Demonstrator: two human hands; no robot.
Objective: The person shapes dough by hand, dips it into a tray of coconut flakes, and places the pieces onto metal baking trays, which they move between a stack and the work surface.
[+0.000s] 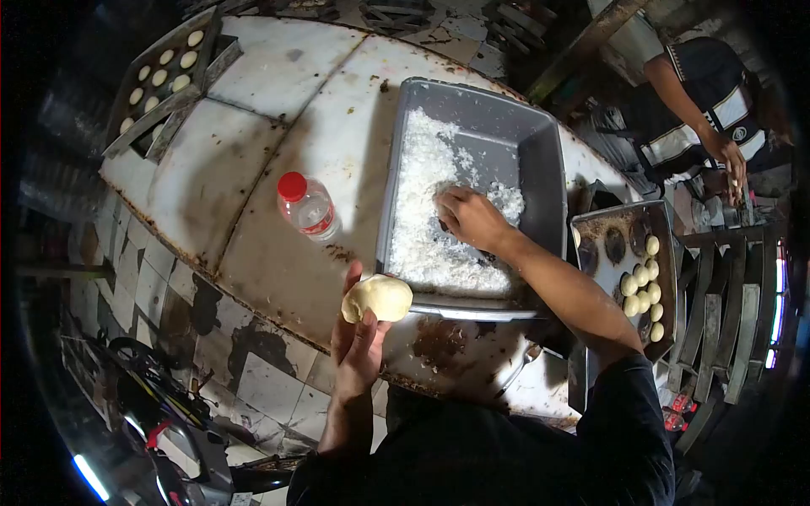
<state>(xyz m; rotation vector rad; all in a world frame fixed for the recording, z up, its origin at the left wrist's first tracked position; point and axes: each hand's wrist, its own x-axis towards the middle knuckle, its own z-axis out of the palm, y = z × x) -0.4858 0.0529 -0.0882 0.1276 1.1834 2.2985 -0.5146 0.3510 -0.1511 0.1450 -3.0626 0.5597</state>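
A pale, flattened piece of dough (377, 298) rests in my left hand (361, 337), with the thumb pressed on it, near the table's front edge. My right hand (474, 221) reaches into a grey plastic bin (542, 181), its fingers bunched together at the white shredded filling (422, 194). What those fingers hold, if anything, is hidden. The filling lies mostly along the bin's left side and bottom. To the left of the bin stands a clear bottle (310, 208) with a red cap.
A metal tray (603, 221) with several dough balls stands to the right, and another tray (173, 105) of dough balls at the back left. Another person (709, 110) works at the far right. Wooden racks (717, 329) stand beyond the right tray.
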